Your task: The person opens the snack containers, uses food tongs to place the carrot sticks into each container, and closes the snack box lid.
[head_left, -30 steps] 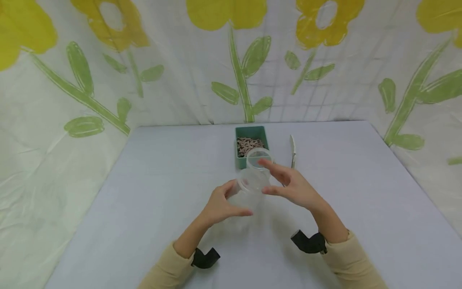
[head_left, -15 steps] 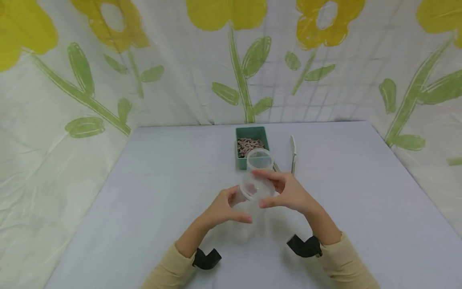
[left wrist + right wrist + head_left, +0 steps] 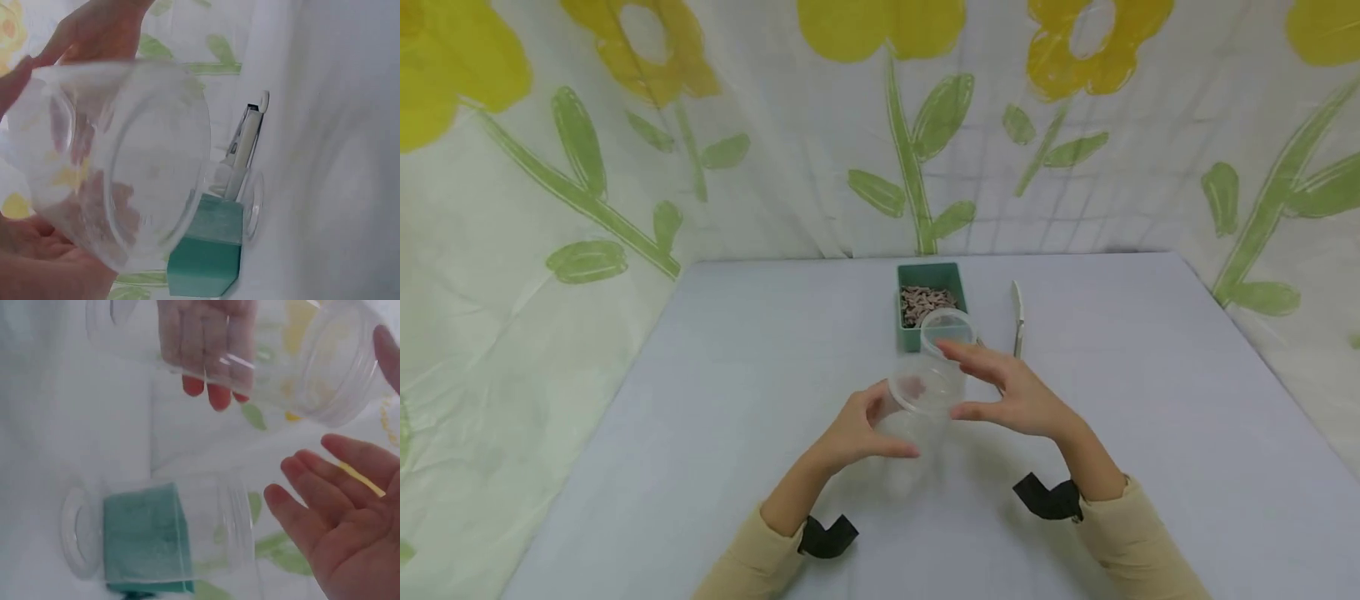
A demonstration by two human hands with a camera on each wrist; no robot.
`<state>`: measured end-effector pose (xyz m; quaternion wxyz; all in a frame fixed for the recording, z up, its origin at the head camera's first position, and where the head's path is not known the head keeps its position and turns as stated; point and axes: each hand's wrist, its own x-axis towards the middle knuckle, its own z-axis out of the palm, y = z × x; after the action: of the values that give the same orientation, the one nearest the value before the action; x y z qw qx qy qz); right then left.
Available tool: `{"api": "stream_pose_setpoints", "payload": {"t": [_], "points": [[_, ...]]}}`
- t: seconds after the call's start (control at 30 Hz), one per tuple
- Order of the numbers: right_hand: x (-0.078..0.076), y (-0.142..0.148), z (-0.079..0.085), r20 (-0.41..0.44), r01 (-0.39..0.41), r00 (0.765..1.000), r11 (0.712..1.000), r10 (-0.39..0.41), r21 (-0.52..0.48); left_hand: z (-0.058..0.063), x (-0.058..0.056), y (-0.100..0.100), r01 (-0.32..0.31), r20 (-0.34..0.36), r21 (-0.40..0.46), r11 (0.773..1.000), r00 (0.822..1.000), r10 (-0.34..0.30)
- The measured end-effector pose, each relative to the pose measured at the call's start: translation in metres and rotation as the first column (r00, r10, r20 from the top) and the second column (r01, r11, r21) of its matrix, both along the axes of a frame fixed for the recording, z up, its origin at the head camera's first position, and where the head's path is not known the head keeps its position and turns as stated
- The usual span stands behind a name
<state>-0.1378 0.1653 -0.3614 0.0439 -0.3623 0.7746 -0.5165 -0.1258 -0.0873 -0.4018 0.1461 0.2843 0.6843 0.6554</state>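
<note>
My left hand (image 3: 861, 433) holds a clear plastic jar (image 3: 917, 425) above the table, fingers round its left side. The thumb lies along its near side. At the jar's upper right my right hand (image 3: 1015, 396) has its fingers spread, thumb by the rim. In the right wrist view the right hand's fingers (image 3: 306, 494) are loosely extended beside the jar's ridged mouth (image 3: 340, 362). A second clear jar (image 3: 947, 329) stands upright in front of a green box (image 3: 908, 340), partly hidden by the right hand. Pinkish-brown pieces (image 3: 928, 302) lie in the box.
Right of the box, a slim white-and-silver utensil (image 3: 1018, 321) lies on the table (image 3: 760, 350); its near end is hidden by my right hand. Behind the table's far edge hangs a white cloth (image 3: 775, 200) with yellow flowers.
My right hand first came down and closer to the held jar's mouth, then moved back up and right. The left hand keeps holding the jar with little movement.
</note>
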Motion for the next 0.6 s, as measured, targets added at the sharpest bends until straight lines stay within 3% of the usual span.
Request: {"api": "stream_pose_setpoints", "payload": {"t": [0.07,0.1,0.13,0.2,0.3,0.37,0.47,0.6], "points": [[0.004,-0.004,0.001,0.036,0.054,0.998,0.998,-0.055,0.021,0.0,0.003,0.004,-0.14,-0.084,-0.065,0.988,0.987,0.134],[0.006,-0.006,0.001,0.05,0.083,0.995,0.996,-0.084,0.026,-0.001,0.005,0.006,-0.217,-0.142,-0.103,0.971,0.969,0.202],[0.008,-0.008,0.001,0.058,0.121,0.991,0.992,-0.123,0.044,-0.001,0.007,0.009,-0.294,-0.209,-0.143,0.945,0.942,0.261],[0.011,-0.015,0.001,0.054,0.218,0.973,0.971,-0.223,0.094,-0.002,0.009,0.016,-0.436,-0.36,-0.206,0.876,0.866,0.347],[0.015,-0.023,0.001,0.022,0.366,0.926,0.912,-0.376,0.185,-0.005,0.01,0.025,-0.568,-0.548,-0.217,0.794,0.744,0.382],[0.016,-0.028,0.001,0.016,0.434,0.894,0.874,-0.448,0.217,-0.007,0.011,0.029,-0.614,-0.628,-0.21,0.761,0.681,0.376],[0.018,-0.032,0.003,0.047,0.48,0.865,0.85,-0.5,0.216,-0.009,0.012,0.031,-0.66,-0.7,-0.204,0.723,0.615,0.364],[0.019,-0.032,0.006,0.117,0.475,0.858,0.858,-0.501,0.194,-0.008,0.015,0.031,-0.699,-0.75,-0.178,0.692,0.552,0.364]]}}
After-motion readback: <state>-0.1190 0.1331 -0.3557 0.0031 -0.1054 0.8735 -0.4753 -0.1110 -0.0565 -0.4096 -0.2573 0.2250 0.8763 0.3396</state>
